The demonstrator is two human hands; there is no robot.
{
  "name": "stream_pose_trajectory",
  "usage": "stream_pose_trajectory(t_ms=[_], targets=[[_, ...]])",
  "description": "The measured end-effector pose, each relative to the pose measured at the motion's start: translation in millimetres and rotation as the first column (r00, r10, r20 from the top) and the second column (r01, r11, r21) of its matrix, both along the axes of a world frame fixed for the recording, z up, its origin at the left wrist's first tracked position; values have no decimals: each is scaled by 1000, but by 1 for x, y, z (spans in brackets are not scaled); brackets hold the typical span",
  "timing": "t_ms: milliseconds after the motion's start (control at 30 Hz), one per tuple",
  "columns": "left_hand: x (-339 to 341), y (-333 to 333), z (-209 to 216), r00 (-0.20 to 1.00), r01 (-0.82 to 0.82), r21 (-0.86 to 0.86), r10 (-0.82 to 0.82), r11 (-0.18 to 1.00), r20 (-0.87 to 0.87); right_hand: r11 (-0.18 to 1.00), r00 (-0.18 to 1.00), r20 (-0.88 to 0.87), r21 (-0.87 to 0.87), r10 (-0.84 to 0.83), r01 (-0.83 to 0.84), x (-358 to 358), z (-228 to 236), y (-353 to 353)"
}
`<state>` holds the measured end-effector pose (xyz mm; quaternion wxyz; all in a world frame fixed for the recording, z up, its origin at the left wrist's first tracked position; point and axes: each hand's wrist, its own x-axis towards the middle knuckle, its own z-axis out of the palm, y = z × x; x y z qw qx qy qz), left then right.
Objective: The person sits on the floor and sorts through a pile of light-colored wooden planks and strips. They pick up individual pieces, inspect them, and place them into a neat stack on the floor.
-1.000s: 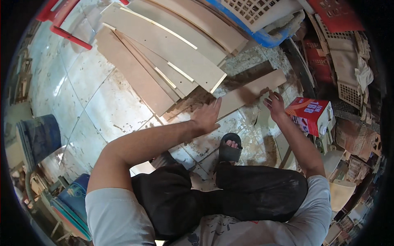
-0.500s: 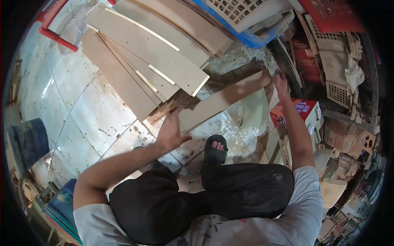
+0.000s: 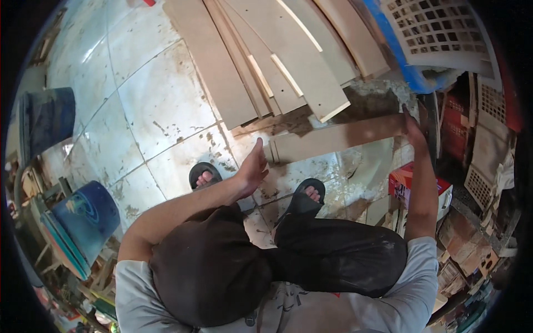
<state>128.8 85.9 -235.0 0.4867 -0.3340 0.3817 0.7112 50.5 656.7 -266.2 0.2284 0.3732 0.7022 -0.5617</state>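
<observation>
A stack of long narrow brown boards [image 3: 338,139] spans the space in front of me, close to the floor. Just off its left end, my left hand [image 3: 254,169] is held upright, fingers stretched out, palm facing the end and nothing in it. At the other end, in shadow, my right hand [image 3: 412,130] lies against the boards with its fingers extended along the short edge; its fingertips are dark and hard to make out. Beyond the stack, larger brown panels [image 3: 311,72] with pale edge strips lie overlapping on the floor.
Dirty pale tiles [image 3: 158,89] cover the floor. A blue-rimmed crate [image 3: 427,80] and a red and white box [image 3: 413,186] stand to the right, beside cluttered shelving. On the left are a dark blue bucket [image 3: 49,119] and another blue container [image 3: 89,216]. My sandalled feet are below the boards.
The view has swung left, so the panels and boards appear farther right. My left hand has come away from the boards' left end, while my right stays at the other end.
</observation>
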Motion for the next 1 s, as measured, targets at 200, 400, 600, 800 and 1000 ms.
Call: stream_pose_trajectory(t_ms=[200, 400, 600, 800, 1000], targets=[[3, -12, 2, 999, 40, 53, -39, 998, -23, 903, 955, 76, 312, 287, -297, -24, 27, -67], [7, -15, -12, 966, 230, -50, -234, 972, -112, 942, 956, -81, 216, 281, -258, -4, 17, -52], [-6, -23, -5, -4, -85, -848, -851, 524, -525, 529, 618, -290, 813, 731, -244, -14, 74, -167], [-35, 8, 16, -192, 188, -915, -901, 356, -390, -69, 31, 122, 733, 992, -677, 14, 80, -297], [-1, 14, -3, -453, -118, -977, -885, 179, -107, -398, -249, 348, 472, 904, -787, 7, 108, -355]])
